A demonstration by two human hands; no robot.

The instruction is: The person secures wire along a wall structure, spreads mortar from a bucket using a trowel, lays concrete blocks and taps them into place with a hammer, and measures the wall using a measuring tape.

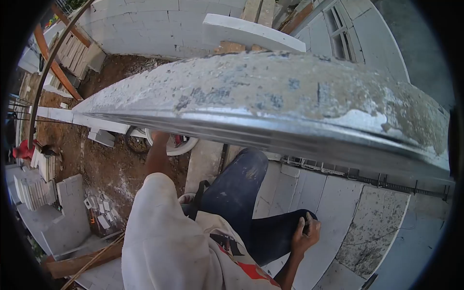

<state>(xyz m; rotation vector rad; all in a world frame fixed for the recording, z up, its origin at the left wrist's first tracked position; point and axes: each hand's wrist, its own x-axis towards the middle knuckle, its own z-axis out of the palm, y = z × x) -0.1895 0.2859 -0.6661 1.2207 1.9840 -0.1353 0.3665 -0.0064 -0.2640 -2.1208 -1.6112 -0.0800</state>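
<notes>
My left hand [160, 137] reaches down by a white bucket [184, 147], mostly hidden behind a long metal-edged beam [270, 92] crusted with dried mortar; its fingers do not show. The beam crosses the upper view close to the camera. My right hand [307, 232] rests at my bent knee in dark trousers [235, 188], its fingers slightly bent and apart, holding nothing. Pale blocks [321, 198] lie under and beside my legs.
Rebar [403, 188] runs along the blocks at right, beside a rough concrete slab [372, 229]. A block wall [145, 29] stands behind. Stacked blocks [34, 186], a plank [87, 261] and a person in red [23, 151] are at left, around bare soil.
</notes>
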